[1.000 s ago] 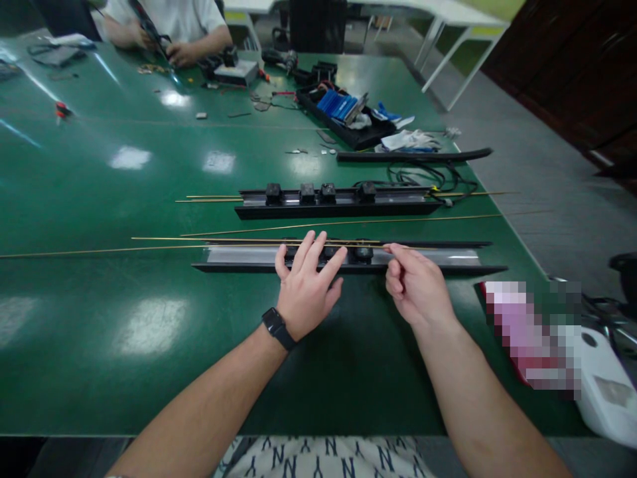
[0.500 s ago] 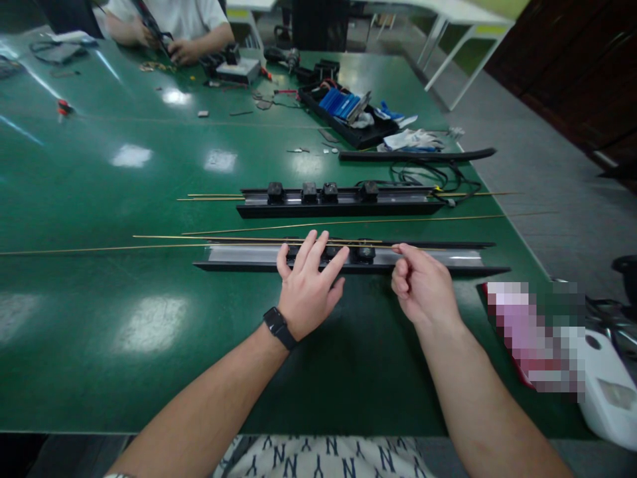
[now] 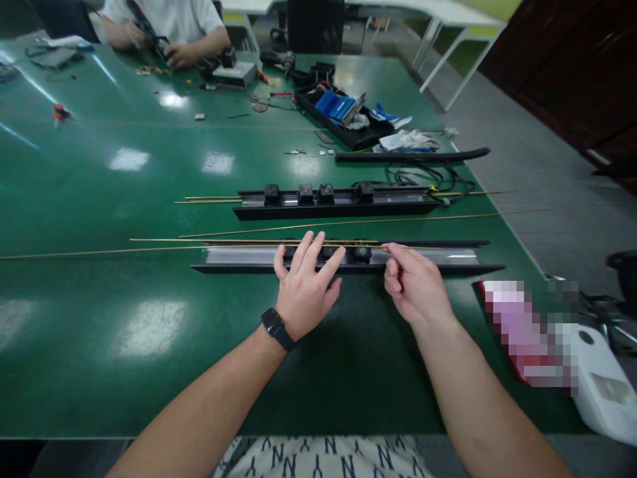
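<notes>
A long black rail [image 3: 239, 260] with a clear strip and small black blocks lies across the green table [image 3: 149, 172] in front of me. Thin brass rods [image 3: 199, 243] lie along it and stick out to the left. My left hand [image 3: 306, 289], a black watch on its wrist, rests flat on the rail with fingers spread over the blocks. My right hand [image 3: 415, 287] is curled just right of it, thumb and forefinger pinched on the end of one brass rod.
A second black rail [image 3: 338, 201] with blocks and rods lies farther back, beside black cables [image 3: 423, 176]. A black tray [image 3: 348, 119] with blue parts stands behind. Another person's hands [image 3: 179, 53] work at the far end. A white device [image 3: 602, 392] sits at the right edge.
My right hand shifted slightly right along the rod and came back left. My left hand stayed on the rail.
</notes>
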`<action>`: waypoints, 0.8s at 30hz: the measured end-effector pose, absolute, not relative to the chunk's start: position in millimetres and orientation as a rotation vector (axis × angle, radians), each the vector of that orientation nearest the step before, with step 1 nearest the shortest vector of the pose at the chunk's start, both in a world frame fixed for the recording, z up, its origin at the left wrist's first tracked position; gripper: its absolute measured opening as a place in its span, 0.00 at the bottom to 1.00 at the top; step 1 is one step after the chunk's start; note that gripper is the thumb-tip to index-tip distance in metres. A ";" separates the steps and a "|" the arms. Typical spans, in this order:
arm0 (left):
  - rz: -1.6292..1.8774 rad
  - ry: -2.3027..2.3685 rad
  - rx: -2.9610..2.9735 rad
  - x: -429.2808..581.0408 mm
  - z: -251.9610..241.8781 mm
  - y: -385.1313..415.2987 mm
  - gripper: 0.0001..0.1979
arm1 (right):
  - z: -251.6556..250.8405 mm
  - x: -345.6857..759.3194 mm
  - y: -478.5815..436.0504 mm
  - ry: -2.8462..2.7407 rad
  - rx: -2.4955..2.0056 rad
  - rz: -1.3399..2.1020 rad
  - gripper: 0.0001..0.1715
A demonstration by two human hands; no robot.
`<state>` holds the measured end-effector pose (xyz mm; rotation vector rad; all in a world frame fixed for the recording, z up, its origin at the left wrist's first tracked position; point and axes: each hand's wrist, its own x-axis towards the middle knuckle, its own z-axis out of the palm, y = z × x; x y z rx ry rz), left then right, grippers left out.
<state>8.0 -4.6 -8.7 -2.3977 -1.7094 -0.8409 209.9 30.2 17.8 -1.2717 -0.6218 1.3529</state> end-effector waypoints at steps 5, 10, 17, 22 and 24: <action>-0.836 -1.714 -2.402 8.2 -8.4 -4.6 0.25 | 17.0 210.0 30.4 -0.609 -1.263 1.326 0.14; -0.836 -1.727 -2.412 8.1 -7.2 -4.4 0.24 | 20.8 209.4 30.1 -0.585 -1.273 1.291 0.12; -0.841 -1.728 -2.417 8.1 -6.6 -4.9 0.25 | 22.4 209.5 30.5 -0.582 -1.282 1.282 0.14; -0.834 -1.736 -2.415 8.5 -7.2 -5.3 0.25 | 20.3 210.0 31.4 -0.582 -1.278 1.301 0.15; -0.835 -1.731 -2.412 8.6 -7.6 -5.2 0.25 | 19.9 209.6 31.5 -0.593 -1.275 1.314 0.16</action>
